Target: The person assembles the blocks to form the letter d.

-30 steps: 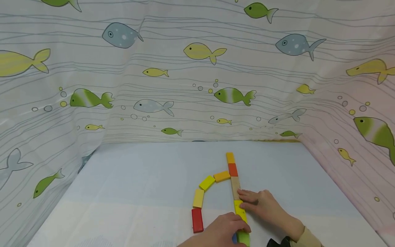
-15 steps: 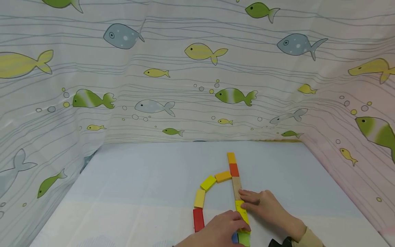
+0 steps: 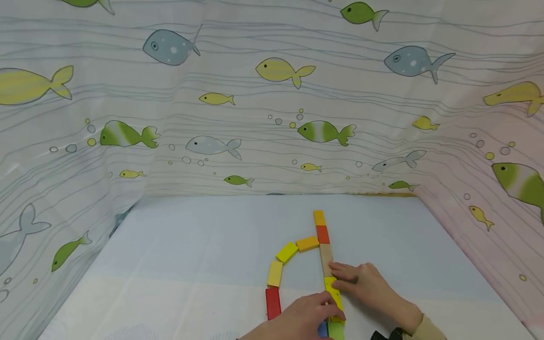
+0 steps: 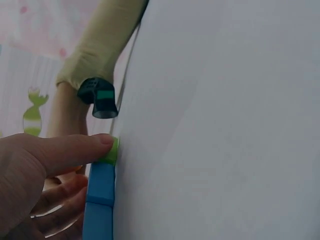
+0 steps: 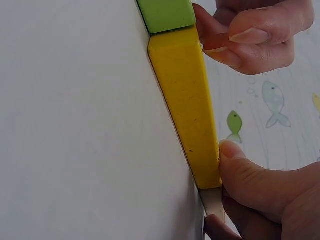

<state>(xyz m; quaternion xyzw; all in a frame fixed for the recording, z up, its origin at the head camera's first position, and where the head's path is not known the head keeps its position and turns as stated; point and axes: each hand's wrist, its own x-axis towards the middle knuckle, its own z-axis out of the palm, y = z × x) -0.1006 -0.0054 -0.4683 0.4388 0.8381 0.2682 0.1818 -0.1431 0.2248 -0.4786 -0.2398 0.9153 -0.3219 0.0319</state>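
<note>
A line of wooden blocks lies on the white table. My right hand [image 3: 369, 288] touches its right side, fairly straight fingertips at the plain wooden block [image 3: 325, 257] and thumb at the long yellow block [image 5: 185, 105]. Nearer the front, my left hand [image 3: 306, 314] reaches over the line and grips the green block [image 4: 111, 154], thumb on one side and curled fingers towards the other. Blue blocks [image 4: 101, 184] stand against the green one in the left wrist view. In the head view the left hand partly hides the blue and yellow blocks.
A red block [image 3: 322, 234] and an orange-yellow block [image 3: 319, 217] extend the line away. An orange block [image 3: 308, 243], a yellow block [image 3: 287, 252], a pale yellow block [image 3: 275, 274] and a dark red block [image 3: 273, 303] curve to the left. Fish-patterned cloth [image 3: 272, 123] encloses the table [image 3: 191, 245].
The left hand shifts very slightly over the line near the yellow and green blocks. The right hand stays in place and the blocks keep their arrangement.
</note>
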